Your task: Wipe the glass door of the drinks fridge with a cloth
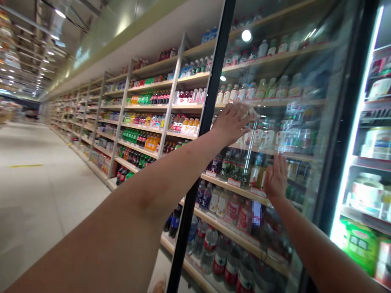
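A glass door [293, 162] in a black frame stands open before me. My left hand [233, 122] reaches across to its upper middle, palm toward the pane, fingers stretched out over a thin whitish cloth [251, 113], possibly a tissue, that shows past the fingertips. Lower and to the right, my right hand [276, 177] is raised at the glass with straight fingers and nothing in it. Whether its palm fully touches the pane I cannot tell. Shelves of bottles show through the glass behind both hands.
A lit cooler [366, 162] with jars and a green package [359, 246] is at the right. Long shelves of drink bottles [146, 99] run away to the left beside a pale floor [45, 195]. The door's black edge [210, 97] stands upright between shelves and glass.
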`<action>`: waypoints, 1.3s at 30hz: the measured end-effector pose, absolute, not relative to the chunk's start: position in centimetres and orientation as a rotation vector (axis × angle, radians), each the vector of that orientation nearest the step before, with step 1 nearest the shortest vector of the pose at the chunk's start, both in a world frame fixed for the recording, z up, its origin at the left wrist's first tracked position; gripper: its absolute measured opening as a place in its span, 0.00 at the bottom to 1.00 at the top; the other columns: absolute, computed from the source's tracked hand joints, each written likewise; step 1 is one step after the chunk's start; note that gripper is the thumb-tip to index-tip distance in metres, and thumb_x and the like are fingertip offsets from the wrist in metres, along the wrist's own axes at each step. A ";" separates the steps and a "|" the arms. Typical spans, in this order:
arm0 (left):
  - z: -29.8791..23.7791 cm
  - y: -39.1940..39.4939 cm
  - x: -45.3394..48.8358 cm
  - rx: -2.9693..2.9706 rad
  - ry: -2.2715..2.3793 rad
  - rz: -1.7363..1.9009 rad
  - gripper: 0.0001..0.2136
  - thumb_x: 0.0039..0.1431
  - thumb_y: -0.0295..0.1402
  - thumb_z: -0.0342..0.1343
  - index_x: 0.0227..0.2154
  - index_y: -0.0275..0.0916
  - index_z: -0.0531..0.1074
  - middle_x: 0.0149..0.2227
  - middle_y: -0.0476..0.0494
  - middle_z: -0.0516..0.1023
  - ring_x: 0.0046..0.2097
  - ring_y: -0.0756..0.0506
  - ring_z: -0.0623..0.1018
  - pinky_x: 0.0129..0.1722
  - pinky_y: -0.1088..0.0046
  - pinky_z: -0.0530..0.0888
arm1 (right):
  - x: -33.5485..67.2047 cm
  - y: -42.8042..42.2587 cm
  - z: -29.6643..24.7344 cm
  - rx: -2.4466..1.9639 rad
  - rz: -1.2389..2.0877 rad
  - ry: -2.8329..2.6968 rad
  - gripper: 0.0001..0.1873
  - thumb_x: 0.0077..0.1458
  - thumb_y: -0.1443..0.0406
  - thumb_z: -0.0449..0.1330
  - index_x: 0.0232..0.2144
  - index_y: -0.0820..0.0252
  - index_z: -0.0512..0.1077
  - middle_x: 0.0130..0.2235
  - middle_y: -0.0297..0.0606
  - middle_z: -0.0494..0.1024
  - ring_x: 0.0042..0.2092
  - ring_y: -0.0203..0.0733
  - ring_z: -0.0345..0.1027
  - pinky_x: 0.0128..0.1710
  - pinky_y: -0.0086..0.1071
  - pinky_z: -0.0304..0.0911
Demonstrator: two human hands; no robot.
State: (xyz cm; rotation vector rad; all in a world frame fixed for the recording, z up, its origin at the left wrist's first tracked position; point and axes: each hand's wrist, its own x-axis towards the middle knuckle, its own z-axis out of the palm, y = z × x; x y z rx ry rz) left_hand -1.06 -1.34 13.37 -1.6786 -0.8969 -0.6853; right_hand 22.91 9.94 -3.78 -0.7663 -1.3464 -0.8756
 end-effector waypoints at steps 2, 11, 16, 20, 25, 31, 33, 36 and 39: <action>13.3 -1.5 -1.1 -1.668 -0.921 -0.737 0.27 0.70 0.44 0.44 0.68 0.42 0.55 0.72 0.38 0.50 0.72 0.34 0.48 0.70 0.47 0.44 | 23.0 9.9 -3.8 -0.770 -0.876 -1.350 0.31 0.68 0.61 0.42 0.70 0.60 0.48 0.70 0.49 0.56 0.72 0.52 0.44 0.67 0.57 0.50; -6.5 -2.8 -2.7 -1.881 -0.560 -0.283 0.32 0.62 0.54 0.52 0.64 0.42 0.62 0.68 0.42 0.61 0.70 0.34 0.57 0.69 0.49 0.51 | 23.1 10.2 -3.9 -0.726 -0.913 -1.331 0.31 0.67 0.63 0.44 0.70 0.62 0.50 0.69 0.49 0.57 0.71 0.52 0.45 0.68 0.55 0.50; -10.3 -2.3 -2.9 -1.947 -0.430 -0.151 0.23 0.61 0.48 0.56 0.58 0.48 0.71 0.66 0.52 0.66 0.67 0.40 0.63 0.68 0.55 0.59 | 22.9 10.3 -3.9 -0.732 -0.916 -1.327 0.31 0.67 0.64 0.45 0.70 0.60 0.49 0.70 0.49 0.56 0.71 0.52 0.46 0.68 0.56 0.50; -5.2 -1.0 -1.6 -1.896 -0.424 -0.219 0.22 0.68 0.39 0.48 0.62 0.46 0.66 0.67 0.48 0.63 0.68 0.40 0.62 0.67 0.53 0.58 | 23.0 10.2 -3.9 -0.731 -0.908 -1.329 0.31 0.67 0.63 0.45 0.70 0.62 0.50 0.69 0.51 0.58 0.71 0.53 0.46 0.67 0.57 0.51; 3.4 -0.8 0.9 -1.811 -0.675 -0.307 0.25 0.69 0.44 0.45 0.67 0.48 0.57 0.71 0.50 0.56 0.71 0.38 0.53 0.70 0.52 0.50 | 23.2 10.1 -3.8 -0.737 -0.898 -1.340 0.31 0.67 0.62 0.44 0.69 0.63 0.51 0.69 0.52 0.58 0.71 0.54 0.46 0.67 0.58 0.51; 11.1 -1.5 1.3 -1.729 -0.939 -0.648 0.25 0.70 0.41 0.42 0.68 0.45 0.55 0.72 0.47 0.51 0.72 0.36 0.48 0.71 0.50 0.44 | 23.2 9.9 -3.8 -0.727 -0.914 -1.340 0.30 0.67 0.62 0.43 0.69 0.64 0.51 0.69 0.52 0.57 0.71 0.52 0.46 0.67 0.55 0.51; 11.8 -1.4 1.2 -1.702 -0.961 -0.719 0.25 0.70 0.40 0.42 0.68 0.43 0.54 0.72 0.44 0.50 0.73 0.35 0.47 0.71 0.49 0.44 | 23.2 10.0 -3.8 -0.729 -0.910 -1.344 0.31 0.67 0.63 0.43 0.69 0.64 0.51 0.69 0.52 0.57 0.71 0.52 0.45 0.68 0.56 0.50; 10.1 -1.1 1.3 -1.695 -0.946 -0.732 0.28 0.70 0.42 0.44 0.69 0.40 0.53 0.72 0.38 0.48 0.72 0.33 0.47 0.70 0.46 0.45 | 23.3 10.1 -3.8 -0.727 -0.904 -1.343 0.31 0.67 0.63 0.44 0.69 0.63 0.51 0.69 0.51 0.57 0.71 0.53 0.45 0.68 0.57 0.50; 5.4 -0.8 1.7 -1.762 -0.857 -0.592 0.29 0.68 0.45 0.47 0.68 0.41 0.55 0.72 0.39 0.50 0.72 0.32 0.49 0.70 0.46 0.46 | 23.3 10.3 -3.8 -0.714 -0.905 -1.347 0.31 0.67 0.63 0.44 0.69 0.64 0.51 0.69 0.52 0.57 0.71 0.54 0.46 0.68 0.57 0.49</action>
